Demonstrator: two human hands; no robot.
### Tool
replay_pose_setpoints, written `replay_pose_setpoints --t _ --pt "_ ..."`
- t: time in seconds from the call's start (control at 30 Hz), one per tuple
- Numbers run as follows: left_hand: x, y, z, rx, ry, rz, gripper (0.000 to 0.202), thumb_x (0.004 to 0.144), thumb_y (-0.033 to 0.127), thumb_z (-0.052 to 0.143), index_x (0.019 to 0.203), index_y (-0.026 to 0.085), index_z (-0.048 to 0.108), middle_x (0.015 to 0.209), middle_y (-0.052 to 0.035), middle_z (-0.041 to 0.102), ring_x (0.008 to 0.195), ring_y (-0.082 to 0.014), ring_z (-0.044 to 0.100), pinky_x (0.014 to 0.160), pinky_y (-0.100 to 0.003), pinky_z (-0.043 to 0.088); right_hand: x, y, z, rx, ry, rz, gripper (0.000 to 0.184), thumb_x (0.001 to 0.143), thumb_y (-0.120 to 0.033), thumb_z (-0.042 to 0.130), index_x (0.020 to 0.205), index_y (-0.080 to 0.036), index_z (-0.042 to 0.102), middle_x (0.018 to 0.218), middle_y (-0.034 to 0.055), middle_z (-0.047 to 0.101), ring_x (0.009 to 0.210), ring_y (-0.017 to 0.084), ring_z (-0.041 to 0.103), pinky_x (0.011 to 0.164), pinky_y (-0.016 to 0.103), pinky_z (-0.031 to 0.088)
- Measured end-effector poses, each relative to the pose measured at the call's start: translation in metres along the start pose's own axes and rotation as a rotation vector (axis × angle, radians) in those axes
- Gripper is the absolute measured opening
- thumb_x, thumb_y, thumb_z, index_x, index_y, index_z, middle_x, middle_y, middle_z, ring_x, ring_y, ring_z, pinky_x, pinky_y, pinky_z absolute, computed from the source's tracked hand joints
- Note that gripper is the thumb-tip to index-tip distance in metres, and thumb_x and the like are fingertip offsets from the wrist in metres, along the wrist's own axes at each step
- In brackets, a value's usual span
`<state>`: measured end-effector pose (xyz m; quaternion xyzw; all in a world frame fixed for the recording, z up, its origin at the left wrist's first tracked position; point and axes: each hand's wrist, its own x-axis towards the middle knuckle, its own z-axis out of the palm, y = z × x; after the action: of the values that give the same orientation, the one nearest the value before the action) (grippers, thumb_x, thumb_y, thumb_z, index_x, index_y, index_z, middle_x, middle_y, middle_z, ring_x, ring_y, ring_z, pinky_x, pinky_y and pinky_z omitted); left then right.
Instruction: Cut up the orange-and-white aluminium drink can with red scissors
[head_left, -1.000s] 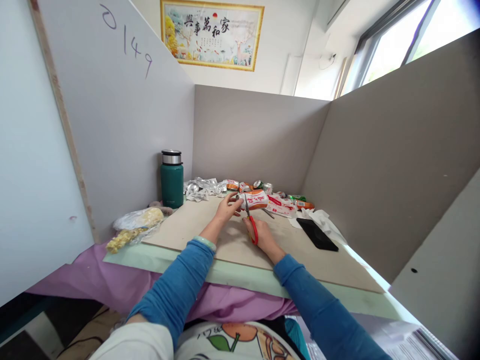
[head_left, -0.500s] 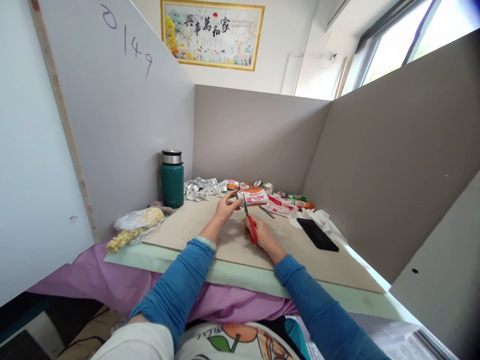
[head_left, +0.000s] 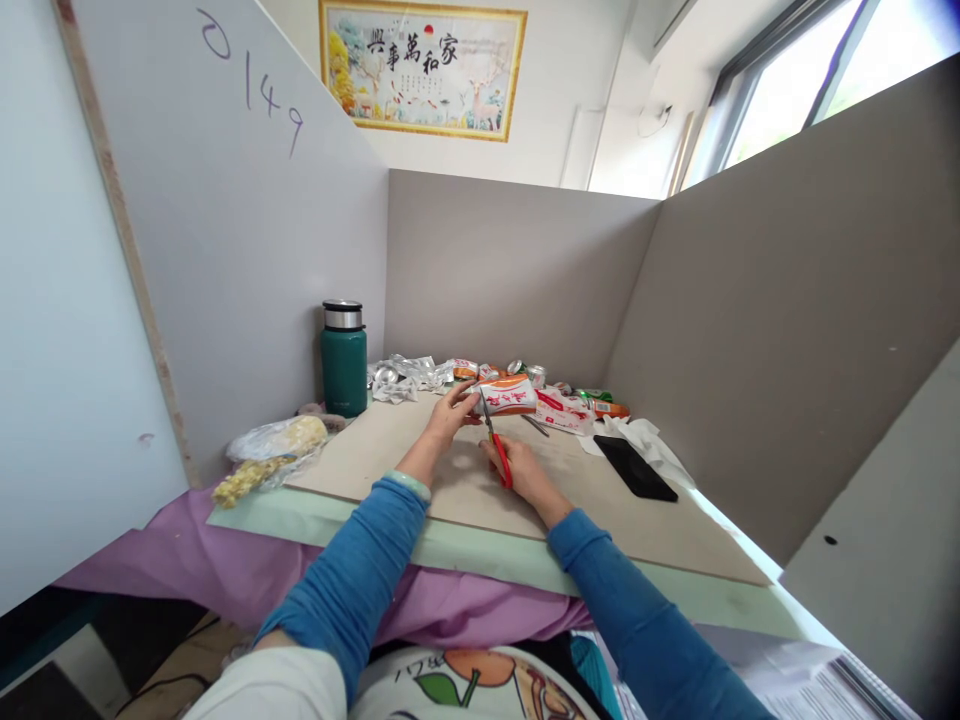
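My left hand (head_left: 450, 413) pinches the left end of a white and orange snack packet (head_left: 508, 396) held just above the brown board (head_left: 420, 450). My right hand (head_left: 517, 468) grips red-handled scissors (head_left: 496, 450). Their blades point up at the packet's left end, close to my left fingers. Both arms wear blue sleeves, and a pale green bangle sits on my left wrist.
A green flask (head_left: 344, 358) stands at the back left. Crumpled wrappers (head_left: 409, 374) and more packets (head_left: 570, 408) lie along the back wall. A black phone (head_left: 634, 467) rests on white tissue at right. A plastic bag of yellow food (head_left: 270, 448) lies at left. Grey partitions enclose the desk.
The scissors and my right hand have moved slightly up and left toward the packet's end. My left hand keeps its hold on the packet.
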<state>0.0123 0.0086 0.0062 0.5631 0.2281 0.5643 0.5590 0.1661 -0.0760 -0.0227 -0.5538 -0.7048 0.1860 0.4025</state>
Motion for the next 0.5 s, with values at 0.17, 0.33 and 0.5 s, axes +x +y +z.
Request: replay_pose_setpoints --t 0.17,0.33,0.5 --pt "0.003 -0.004 0.001 0.039 0.068 0.092 0.058 0.075 0.043 0.086 0.124 0.017 0.066 0.112 -0.0093 0.066 0.086 -0.0154 0.068 0.070 -0.028 0.062 -0.002 -0.001 -0.003 0.036 -0.008 0.001 0.048 0.097 -0.058 0.045 0.071 -0.021 0.059 0.067 0.0032 0.067 0.063 0.019 0.060 0.064 0.031 0.046" --pt "0.005 -0.004 0.002 0.105 0.128 0.150 0.055 0.075 0.040 0.086 0.122 0.018 0.066 0.116 -0.0088 0.064 0.083 -0.0130 0.067 0.070 -0.026 0.062 -0.002 0.000 -0.005 0.072 -0.040 0.006 0.050 0.099 -0.060 0.044 0.075 -0.020 0.063 0.073 0.0030 0.068 0.065 0.018 0.059 0.067 0.031 0.046" --pt "0.003 -0.003 0.000 0.064 0.041 0.068 0.057 0.078 0.043 0.084 0.124 0.016 0.062 0.109 -0.0094 0.066 0.078 -0.0137 0.068 0.067 -0.029 0.062 0.004 0.014 -0.002 0.137 -0.052 -0.035 0.053 0.102 -0.058 0.040 0.079 -0.020 0.067 0.082 0.0067 0.069 0.074 0.020 0.060 0.071 0.033 0.048"
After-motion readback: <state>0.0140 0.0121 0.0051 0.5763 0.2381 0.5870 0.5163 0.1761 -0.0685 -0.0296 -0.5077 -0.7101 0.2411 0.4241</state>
